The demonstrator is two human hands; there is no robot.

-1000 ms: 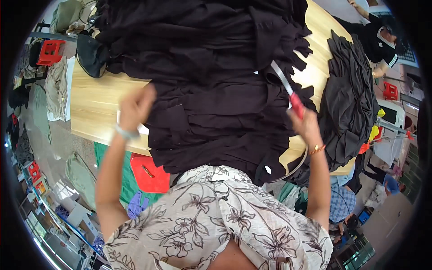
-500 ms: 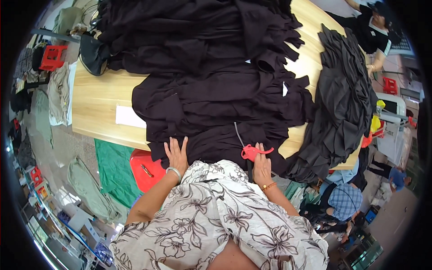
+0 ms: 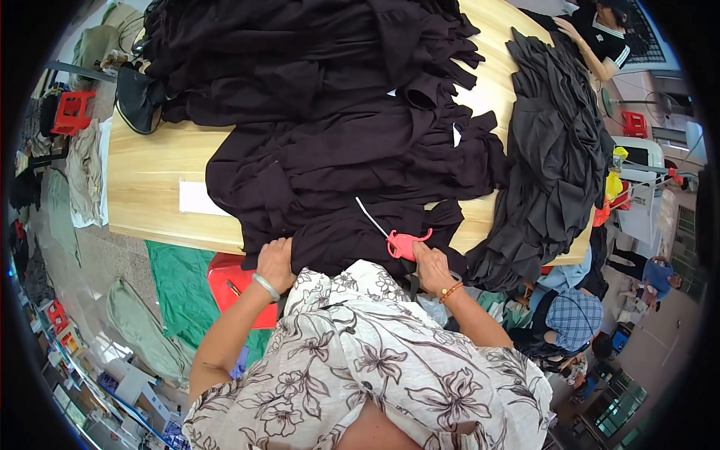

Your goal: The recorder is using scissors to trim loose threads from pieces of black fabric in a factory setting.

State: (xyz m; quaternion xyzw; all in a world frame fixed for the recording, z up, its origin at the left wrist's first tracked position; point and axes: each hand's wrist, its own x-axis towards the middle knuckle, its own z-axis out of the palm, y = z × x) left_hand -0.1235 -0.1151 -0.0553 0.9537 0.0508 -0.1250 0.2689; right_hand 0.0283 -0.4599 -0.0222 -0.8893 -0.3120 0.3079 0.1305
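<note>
Several dark, purplish-black garments lie spread in layers on the wooden table, the nearest dark garment (image 3: pixel 330 241) reaching its front edge. With fingers curled, my left hand (image 3: pixel 275 266) grips that garment's near left edge; a pale bangle circles the wrist. My right hand (image 3: pixel 432 268) is closed around pink-red scissors (image 3: pixel 406 244) at the garment's right part. Their thin silver blade points away and to the left, over the cloth. The right palm and most of its fingertips are hidden, so I cannot tell if it also pinches cloth.
A heap of dark grey garments (image 3: pixel 551 157) runs down the right side of the wooden table (image 3: pixel 161 161). White paper (image 3: pixel 201 199) lies left of the garments. A red stool (image 3: pixel 238 289) stands below the front edge. A co-worker (image 3: pixel 604 37) is at the far right.
My left hand has gone from lying flat to gripping the garment's edge. My right hand has closed, and the scissors have shifted slightly left. The view has moved a little.
</note>
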